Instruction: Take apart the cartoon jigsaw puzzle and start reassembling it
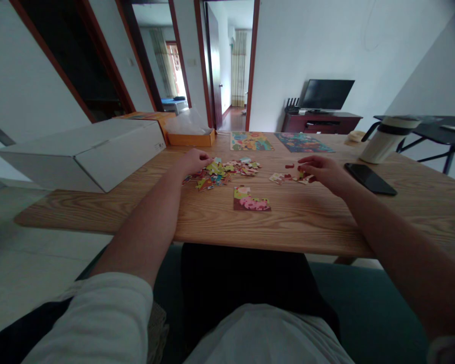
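Toward the far edge of the table (299,222), the left hand (192,162), loosely curled, touches a heap of puzzle pieces (222,173), while the half-closed right hand (320,169) sits at a smaller scatter of pieces (288,178); neither hand's grip can be made out.

Puzzle pieces (278,178) hidden under right fingers (307,164), side table (432,124) cut off

Top: loose off-white long-sleeved top (265,338), soft and slightly rumpled across the front
Left sleeve: left sleeve (106,316), same off-white fabric, bunched in thick folds
Right sleeve: right sleeve (449,351), off-white, only its edge in frame
Trousers: dark trousers (242,288), plain, no visible markings
Hands: left hand (191,162) and right hand (324,174), all 2 bare
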A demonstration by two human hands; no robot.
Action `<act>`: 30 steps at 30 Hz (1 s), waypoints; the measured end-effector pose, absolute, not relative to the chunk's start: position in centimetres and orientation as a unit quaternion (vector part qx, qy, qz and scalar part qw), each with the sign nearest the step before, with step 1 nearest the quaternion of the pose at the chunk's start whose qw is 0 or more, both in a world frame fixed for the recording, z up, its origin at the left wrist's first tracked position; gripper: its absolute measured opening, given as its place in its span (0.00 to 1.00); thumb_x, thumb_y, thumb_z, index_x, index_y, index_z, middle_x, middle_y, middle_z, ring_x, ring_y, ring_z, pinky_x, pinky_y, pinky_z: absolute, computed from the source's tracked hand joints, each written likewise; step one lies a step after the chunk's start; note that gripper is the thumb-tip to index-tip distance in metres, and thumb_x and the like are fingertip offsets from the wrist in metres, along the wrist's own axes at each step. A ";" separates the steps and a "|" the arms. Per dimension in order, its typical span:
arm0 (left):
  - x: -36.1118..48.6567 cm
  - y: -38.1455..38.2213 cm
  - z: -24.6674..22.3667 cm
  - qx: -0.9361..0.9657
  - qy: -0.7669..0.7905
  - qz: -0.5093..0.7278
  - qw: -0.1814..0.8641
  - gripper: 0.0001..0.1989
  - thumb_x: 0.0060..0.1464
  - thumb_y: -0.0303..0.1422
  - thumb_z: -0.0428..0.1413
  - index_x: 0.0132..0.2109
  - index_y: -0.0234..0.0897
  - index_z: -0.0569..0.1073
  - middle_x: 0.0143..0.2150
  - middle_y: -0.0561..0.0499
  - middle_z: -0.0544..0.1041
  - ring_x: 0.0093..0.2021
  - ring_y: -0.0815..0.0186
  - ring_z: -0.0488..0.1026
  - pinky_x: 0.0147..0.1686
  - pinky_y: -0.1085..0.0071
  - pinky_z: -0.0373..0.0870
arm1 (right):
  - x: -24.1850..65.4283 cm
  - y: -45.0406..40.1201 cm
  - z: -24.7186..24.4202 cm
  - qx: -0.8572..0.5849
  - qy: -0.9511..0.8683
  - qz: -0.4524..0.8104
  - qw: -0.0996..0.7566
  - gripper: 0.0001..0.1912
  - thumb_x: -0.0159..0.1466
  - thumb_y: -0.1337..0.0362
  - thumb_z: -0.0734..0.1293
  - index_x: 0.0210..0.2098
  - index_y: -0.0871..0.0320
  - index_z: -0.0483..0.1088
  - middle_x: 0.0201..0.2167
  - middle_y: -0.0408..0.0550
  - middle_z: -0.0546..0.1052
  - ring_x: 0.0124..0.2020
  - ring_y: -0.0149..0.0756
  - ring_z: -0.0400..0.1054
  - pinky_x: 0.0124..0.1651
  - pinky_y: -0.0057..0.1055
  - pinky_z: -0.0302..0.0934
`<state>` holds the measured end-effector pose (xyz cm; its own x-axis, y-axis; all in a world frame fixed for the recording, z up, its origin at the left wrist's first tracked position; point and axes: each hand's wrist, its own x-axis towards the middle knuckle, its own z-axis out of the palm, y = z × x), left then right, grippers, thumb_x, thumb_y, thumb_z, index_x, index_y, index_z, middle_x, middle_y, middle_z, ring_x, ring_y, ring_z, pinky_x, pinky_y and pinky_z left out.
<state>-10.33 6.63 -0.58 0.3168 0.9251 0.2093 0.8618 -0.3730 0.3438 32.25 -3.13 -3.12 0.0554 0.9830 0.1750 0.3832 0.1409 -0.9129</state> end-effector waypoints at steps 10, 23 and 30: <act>-10.2 6.4 -0.4 0.801 0.568 0.173 0.079 0.17 0.57 0.41 0.53 0.42 0.35 0.82 0.36 0.49 0.82 0.32 0.64 0.74 0.33 0.72 0.66 | 32.0 -3.3 -3.0 -0.576 -0.603 0.329 0.443 0.10 0.59 0.60 0.73 0.39 0.55 0.74 0.32 0.46 0.80 0.29 0.33 0.72 0.29 0.28 0.66; -10.2 6.7 -0.1 0.784 0.580 0.203 0.082 0.16 0.53 0.34 0.53 0.43 0.37 0.83 0.38 0.49 0.82 0.35 0.63 0.75 0.34 0.72 0.67 | 32.0 -3.5 -1.8 -0.600 -0.526 0.280 0.533 0.15 0.57 0.68 0.68 0.45 0.53 0.70 0.32 0.47 0.77 0.30 0.36 0.71 0.25 0.27 0.63; -10.2 6.6 0.4 0.770 0.593 0.222 0.082 0.13 0.53 0.36 0.50 0.27 0.37 0.75 0.25 0.50 0.74 0.28 0.64 0.69 0.26 0.71 0.60 | 31.6 -4.0 -1.8 -0.599 -0.564 0.310 0.476 0.07 0.55 0.70 0.65 0.35 0.57 0.71 0.23 0.46 0.74 0.20 0.32 0.65 0.19 0.28 0.58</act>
